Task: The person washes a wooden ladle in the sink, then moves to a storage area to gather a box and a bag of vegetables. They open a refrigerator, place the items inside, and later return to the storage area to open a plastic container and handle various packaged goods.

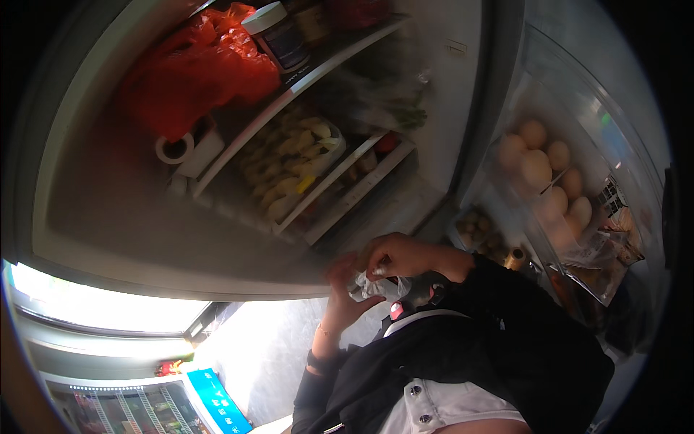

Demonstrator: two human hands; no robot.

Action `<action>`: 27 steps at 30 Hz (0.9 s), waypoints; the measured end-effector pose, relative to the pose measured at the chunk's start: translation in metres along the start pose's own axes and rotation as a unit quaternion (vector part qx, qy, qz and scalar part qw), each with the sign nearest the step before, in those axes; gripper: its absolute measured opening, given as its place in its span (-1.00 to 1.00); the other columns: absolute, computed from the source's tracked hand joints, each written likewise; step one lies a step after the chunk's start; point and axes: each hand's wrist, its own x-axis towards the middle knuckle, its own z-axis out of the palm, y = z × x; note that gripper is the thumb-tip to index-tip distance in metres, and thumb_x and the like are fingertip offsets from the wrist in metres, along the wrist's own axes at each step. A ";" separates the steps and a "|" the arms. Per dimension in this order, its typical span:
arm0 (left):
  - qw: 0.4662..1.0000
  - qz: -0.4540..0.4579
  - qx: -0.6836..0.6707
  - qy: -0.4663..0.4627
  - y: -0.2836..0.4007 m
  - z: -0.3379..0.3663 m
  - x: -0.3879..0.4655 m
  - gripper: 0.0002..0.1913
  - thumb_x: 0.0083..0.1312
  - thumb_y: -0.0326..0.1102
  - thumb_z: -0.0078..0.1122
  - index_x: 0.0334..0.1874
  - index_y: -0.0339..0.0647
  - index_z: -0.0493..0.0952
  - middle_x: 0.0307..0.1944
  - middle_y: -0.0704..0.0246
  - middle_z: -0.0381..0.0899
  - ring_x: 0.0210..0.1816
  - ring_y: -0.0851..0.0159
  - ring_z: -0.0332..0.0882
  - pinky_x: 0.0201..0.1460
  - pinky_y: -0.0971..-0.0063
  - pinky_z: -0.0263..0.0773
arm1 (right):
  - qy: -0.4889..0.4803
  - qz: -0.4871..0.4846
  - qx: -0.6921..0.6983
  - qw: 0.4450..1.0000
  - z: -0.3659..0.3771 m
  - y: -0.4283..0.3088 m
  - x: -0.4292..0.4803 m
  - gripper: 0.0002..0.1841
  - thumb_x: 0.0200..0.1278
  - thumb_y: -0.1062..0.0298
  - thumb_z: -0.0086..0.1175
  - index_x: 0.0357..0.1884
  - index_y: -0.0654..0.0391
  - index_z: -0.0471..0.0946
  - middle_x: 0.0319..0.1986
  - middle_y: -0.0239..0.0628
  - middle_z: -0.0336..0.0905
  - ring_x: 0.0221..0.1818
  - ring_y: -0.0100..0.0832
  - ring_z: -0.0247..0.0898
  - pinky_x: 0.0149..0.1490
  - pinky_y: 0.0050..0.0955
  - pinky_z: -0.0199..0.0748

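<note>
At the lower front of an open refrigerator, my two hands are close together around a small clear plastic bag (pixel 384 286). My right hand (pixel 401 257) has its fingers curled and pinched on the bag's upper part. Just beside it, my left hand (pixel 340 298) is raised with the thumb spread away beneath the bag. Its fingertips are blurred, so whether they grip the bag cannot be told. What the bag contains is not clear. Above the hands, a clear tray of pale, lumpy food pieces (pixel 303 144) sits under a shelf edge (pixel 325 73).
A red plastic bag (pixel 200 76) and a white-lidded jar (pixel 277 40) occupy the upper shelf, near a white roll (pixel 174 149). Eggs (pixel 537 168) and plastic packets (pixel 602 266) fill the open door's rack at right. Lower left stands a glass-front display cooler (pixel 130 407).
</note>
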 end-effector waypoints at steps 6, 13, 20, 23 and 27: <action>0.957 -0.187 -0.220 -0.030 -0.018 0.009 -0.001 -0.53 0.17 -0.23 0.20 0.04 -0.30 0.28 -0.24 0.29 0.46 -0.17 0.26 0.43 -0.04 0.48 0.35 | 0.179 -0.112 -0.257 0.943 0.013 -0.021 -0.003 -0.75 0.07 0.40 0.01 -0.16 0.12 0.52 -0.25 -0.17 0.51 -0.17 -0.29 0.47 -0.08 -0.40 0.41; 0.895 -0.279 -0.347 -0.026 -0.013 -0.010 0.026 -0.73 0.39 -0.23 -0.17 -0.06 -0.29 0.39 -0.25 0.40 0.46 -0.22 0.47 0.37 -0.11 0.57 0.31 | 0.231 -0.104 -0.051 0.966 0.011 -0.037 0.001 -0.71 0.14 0.28 0.01 -0.09 0.12 0.47 -0.26 -0.17 0.50 -0.19 -0.25 0.47 -0.09 -0.36 0.41; 0.893 -0.177 -0.411 0.051 0.031 -0.038 0.049 -0.92 0.26 -0.43 0.04 -0.24 -0.26 0.43 -0.32 0.43 0.48 -0.21 0.51 0.39 -0.13 0.63 0.31 | 0.301 -0.238 -0.175 0.907 -0.007 -0.066 0.001 -0.76 0.03 0.34 0.13 -0.19 0.03 0.52 -0.27 -0.28 0.51 -0.25 -0.24 0.47 -0.14 -0.35 0.43; 0.968 -0.188 -0.160 0.035 0.050 -0.057 0.054 -0.88 0.15 -0.45 0.12 -0.28 -0.23 0.42 -0.46 0.41 0.48 -0.39 0.47 0.45 -0.27 0.61 0.37 | 0.292 -0.273 -0.198 0.895 -0.017 -0.071 0.005 -0.76 0.00 0.36 0.16 -0.21 0.03 0.54 -0.30 -0.32 0.51 -0.23 -0.28 0.47 -0.17 -0.39 0.44; 0.984 -0.138 0.084 0.080 0.066 -0.068 0.044 -0.84 0.03 -0.53 0.06 -0.32 -0.25 0.37 -0.60 0.37 0.46 -0.59 0.37 0.44 -0.51 0.55 0.35 | 0.337 -0.309 -0.277 0.845 -0.039 -0.052 0.002 -0.84 -0.01 0.45 0.18 -0.32 0.10 0.56 -0.29 -0.29 0.53 -0.29 -0.28 0.50 -0.26 -0.43 0.49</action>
